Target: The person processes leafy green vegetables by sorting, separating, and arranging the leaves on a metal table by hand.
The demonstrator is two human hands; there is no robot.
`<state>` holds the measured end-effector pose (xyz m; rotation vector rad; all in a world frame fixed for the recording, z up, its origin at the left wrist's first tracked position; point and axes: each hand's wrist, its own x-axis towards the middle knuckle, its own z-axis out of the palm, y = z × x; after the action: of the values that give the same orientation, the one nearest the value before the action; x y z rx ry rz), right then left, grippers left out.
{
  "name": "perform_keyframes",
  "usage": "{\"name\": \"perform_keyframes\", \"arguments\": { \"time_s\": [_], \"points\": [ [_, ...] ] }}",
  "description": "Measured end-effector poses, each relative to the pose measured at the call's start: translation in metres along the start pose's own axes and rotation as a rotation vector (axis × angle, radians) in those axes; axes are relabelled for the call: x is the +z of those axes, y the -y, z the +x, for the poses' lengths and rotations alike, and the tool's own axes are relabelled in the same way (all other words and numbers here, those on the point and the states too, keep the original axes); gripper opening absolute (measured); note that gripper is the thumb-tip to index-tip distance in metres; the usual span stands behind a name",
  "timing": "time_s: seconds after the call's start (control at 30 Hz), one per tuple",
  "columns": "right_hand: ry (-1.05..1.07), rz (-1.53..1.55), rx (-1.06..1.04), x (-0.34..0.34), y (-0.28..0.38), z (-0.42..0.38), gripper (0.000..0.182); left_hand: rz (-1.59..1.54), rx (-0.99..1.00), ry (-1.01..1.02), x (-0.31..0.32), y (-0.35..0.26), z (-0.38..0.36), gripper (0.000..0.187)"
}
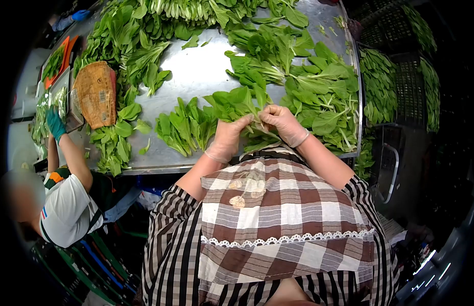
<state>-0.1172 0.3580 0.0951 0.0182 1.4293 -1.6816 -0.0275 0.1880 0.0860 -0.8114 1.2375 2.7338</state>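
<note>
Both of my hands wear thin clear gloves and meet at the near edge of the metal table. My left hand [227,139] is closed on the stem end of a leafy green plant [238,102], whose leaves spread up and to the left. Beside it, my right hand [284,122] pinches at the same stems with thumb and fingers. Left of my hands lies a small row of greens [186,125]. A large pile of greens [323,97] rests close to my right hand.
The metal table [193,66] bears more greens [145,30] at the back and left, and a brown woven bag [95,95]. A co-worker [71,204] in green gloves stands at the left. Black crates [409,86] of greens stand at the right.
</note>
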Motion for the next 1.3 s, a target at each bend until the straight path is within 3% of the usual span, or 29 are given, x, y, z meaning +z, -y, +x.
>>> {"name": "perform_keyframes", "arguments": {
  "time_s": [0.17,0.27,0.4,0.5,0.63,0.73,0.83,1.13,1.3],
  "points": [
    [-0.141,-0.245,-0.003,0.001,0.0,-0.003,0.024,0.042,0.035,-0.059,0.0,-0.002,-0.01,0.025],
    [-0.013,-1.356,-0.113,-0.009,0.014,-0.009,0.029,-0.016,0.051,-0.092,-0.012,-0.003,-0.007,0.024],
    [-0.361,-1.188,-0.107,-0.008,0.018,0.003,0.032,-0.12,0.002,-0.101,-0.02,-0.013,-0.007,0.026],
    [-0.533,-1.294,-0.346,-0.018,0.01,0.027,0.03,-0.137,-0.055,-0.083,-0.019,-0.014,-0.006,0.029],
    [-0.475,-1.295,-0.209,-0.029,0.002,0.038,0.027,-0.176,-0.071,-0.05,-0.025,-0.01,-0.002,0.027],
    [-0.227,-0.512,-0.034,-0.038,-0.004,0.035,0.025,-0.173,-0.053,-0.125,-0.038,0.001,0.003,0.023],
    [-0.199,-0.186,-0.029,-0.026,-0.001,0.02,0.025,-0.19,-0.064,-0.193,-0.046,0.01,0.007,0.021],
    [0.014,-0.062,0.009,-0.013,-0.006,0.012,0.023,-0.319,-0.098,-0.074,-0.024,0.007,0.008,0.02],
    [-0.001,-0.078,-0.031,-0.002,-0.004,0.006,0.021,-0.188,-0.061,0.004,0.007,-0.004,0.001,0.018]
  ]
}}
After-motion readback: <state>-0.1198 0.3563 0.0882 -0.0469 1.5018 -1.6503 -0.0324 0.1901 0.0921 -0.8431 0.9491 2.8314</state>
